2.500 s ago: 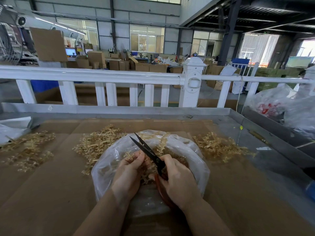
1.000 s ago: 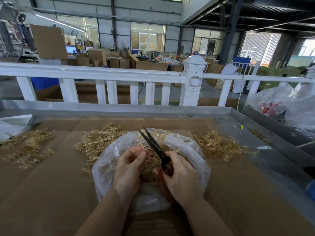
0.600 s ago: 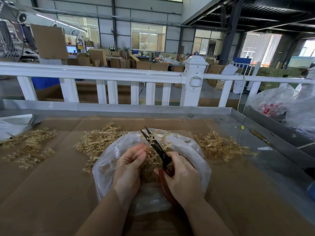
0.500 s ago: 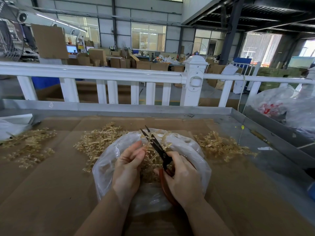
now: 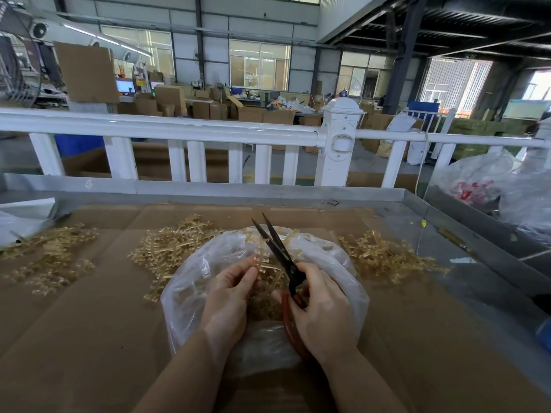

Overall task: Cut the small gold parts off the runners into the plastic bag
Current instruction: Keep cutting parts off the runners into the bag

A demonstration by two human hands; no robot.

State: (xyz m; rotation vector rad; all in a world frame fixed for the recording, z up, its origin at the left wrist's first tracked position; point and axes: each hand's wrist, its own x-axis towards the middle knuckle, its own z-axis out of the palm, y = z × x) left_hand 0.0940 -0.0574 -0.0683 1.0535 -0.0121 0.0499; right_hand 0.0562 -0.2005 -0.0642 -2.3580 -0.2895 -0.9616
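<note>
Touching left hand point(image 5: 228, 296): gold runner point(image 5: 268, 265)

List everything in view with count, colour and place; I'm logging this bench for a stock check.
plastic bag: one, clear, centre of bench, open under the hands
scissors: one, black blades parted, red-brown handles, over the bag
runner: one, gold, held over the bag
runner piles: three, gold, left, behind-left and right of the bag
cardboard: brown, lining the bench
railing: white, behind the bench
bags: clear, far right
left hand: pinches the runner
right hand: grips the scissors
</note>
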